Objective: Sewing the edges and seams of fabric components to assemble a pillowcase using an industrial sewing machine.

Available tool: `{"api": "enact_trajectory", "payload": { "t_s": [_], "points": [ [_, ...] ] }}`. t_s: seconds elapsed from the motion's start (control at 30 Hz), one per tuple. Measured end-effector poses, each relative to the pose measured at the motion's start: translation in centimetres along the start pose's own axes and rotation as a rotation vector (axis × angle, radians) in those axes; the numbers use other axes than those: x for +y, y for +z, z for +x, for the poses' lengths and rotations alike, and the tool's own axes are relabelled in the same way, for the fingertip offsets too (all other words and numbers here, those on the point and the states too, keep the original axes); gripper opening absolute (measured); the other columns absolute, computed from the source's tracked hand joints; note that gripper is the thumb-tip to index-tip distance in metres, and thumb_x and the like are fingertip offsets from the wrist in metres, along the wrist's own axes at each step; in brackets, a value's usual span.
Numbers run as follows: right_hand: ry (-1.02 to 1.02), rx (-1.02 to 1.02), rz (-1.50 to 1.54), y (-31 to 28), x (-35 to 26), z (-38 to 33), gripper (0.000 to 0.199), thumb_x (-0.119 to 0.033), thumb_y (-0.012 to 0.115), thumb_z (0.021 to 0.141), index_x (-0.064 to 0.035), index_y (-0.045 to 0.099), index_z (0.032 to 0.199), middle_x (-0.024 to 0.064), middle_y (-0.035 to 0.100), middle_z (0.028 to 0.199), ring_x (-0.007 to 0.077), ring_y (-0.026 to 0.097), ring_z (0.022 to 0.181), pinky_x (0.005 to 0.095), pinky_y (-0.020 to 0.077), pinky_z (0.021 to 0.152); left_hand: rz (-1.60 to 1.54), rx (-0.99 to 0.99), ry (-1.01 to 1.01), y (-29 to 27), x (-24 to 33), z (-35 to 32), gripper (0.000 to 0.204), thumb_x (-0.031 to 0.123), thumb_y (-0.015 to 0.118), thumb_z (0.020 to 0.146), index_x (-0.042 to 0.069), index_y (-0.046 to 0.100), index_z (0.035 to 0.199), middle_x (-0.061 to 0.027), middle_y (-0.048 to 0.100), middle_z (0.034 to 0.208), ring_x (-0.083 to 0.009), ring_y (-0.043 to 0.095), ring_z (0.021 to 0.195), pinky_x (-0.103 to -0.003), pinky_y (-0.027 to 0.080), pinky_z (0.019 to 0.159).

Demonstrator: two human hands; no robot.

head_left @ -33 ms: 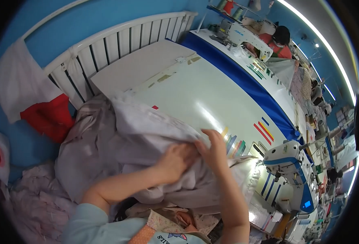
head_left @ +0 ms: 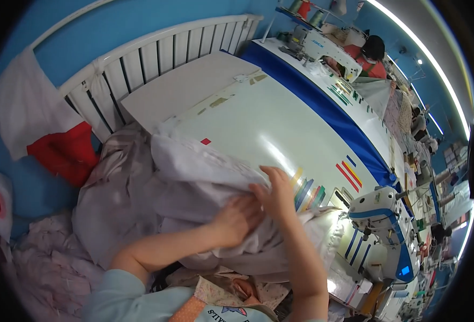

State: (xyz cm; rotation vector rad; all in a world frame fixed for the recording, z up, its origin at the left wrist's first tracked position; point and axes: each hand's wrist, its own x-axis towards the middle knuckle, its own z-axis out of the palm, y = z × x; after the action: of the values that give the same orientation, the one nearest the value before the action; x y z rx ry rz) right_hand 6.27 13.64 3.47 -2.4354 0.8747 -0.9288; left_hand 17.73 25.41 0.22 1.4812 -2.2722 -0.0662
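A large, pale off-white cloth (head_left: 194, 185) lies bunched over my lap and the near edge of the sewing table. Its right end runs under the lit head of the sewing machine (head_left: 376, 209). My left hand (head_left: 237, 220) is closed on the upper edge of the cloth, back of the hand up, its fingertips partly hidden in the folds. Close beside it, my right hand (head_left: 278, 198) has thumb and forefinger apart at that same edge. The thumb is next to my left fingers; its other fingers are largely out of sight.
The white tabletop (head_left: 231, 129) bears coloured tape strips (head_left: 348, 174). A slatted white rail (head_left: 156, 53) stands behind it, with a white and red cloth (head_left: 63, 150) hanging at left. Crumpled pale fabric (head_left: 54, 263) is heaped lower left. A co-worker (head_left: 371, 59) sits beyond another sewing machine (head_left: 323, 51).
My right hand has shifted slightly up and left, its thumb and forefinger still apart. My left hand has turned a little on the cloth, which stays nearly in place.
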Motion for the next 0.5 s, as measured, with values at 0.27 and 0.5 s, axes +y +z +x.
{"api": "enact_trajectory", "payload": {
  "t_s": [0.27,0.5],
  "points": [
    [-0.098,0.008,-0.160,3.0,-0.4,-0.8,0.039,-0.012,0.076,0.065,-0.0017,0.062,0.100,0.0129,0.060,0.101,0.0320,0.055,0.091,0.0386,0.0455,0.081,-0.271,0.406,-0.245,-3.5,-7.6,-2.6,0.041,0.016,0.072,0.071,0.006,0.061,0.110,-0.0115,0.059,0.114,-0.0296,0.054,0.109,-0.040,0.043,0.094],
    [0.046,-0.067,-0.080,3.1,0.1,-1.3,0.024,-0.010,0.073,0.068,-0.0038,0.061,0.088,0.0102,0.058,0.076,0.0301,0.057,0.073,0.0379,0.0466,0.066,-0.008,0.104,-0.392,-8.6,-17.4,-3.3,0.030,0.027,0.076,0.066,0.006,0.057,0.077,-0.0082,0.053,0.085,-0.0283,0.051,0.092,-0.037,0.042,0.080]
  ]
}}
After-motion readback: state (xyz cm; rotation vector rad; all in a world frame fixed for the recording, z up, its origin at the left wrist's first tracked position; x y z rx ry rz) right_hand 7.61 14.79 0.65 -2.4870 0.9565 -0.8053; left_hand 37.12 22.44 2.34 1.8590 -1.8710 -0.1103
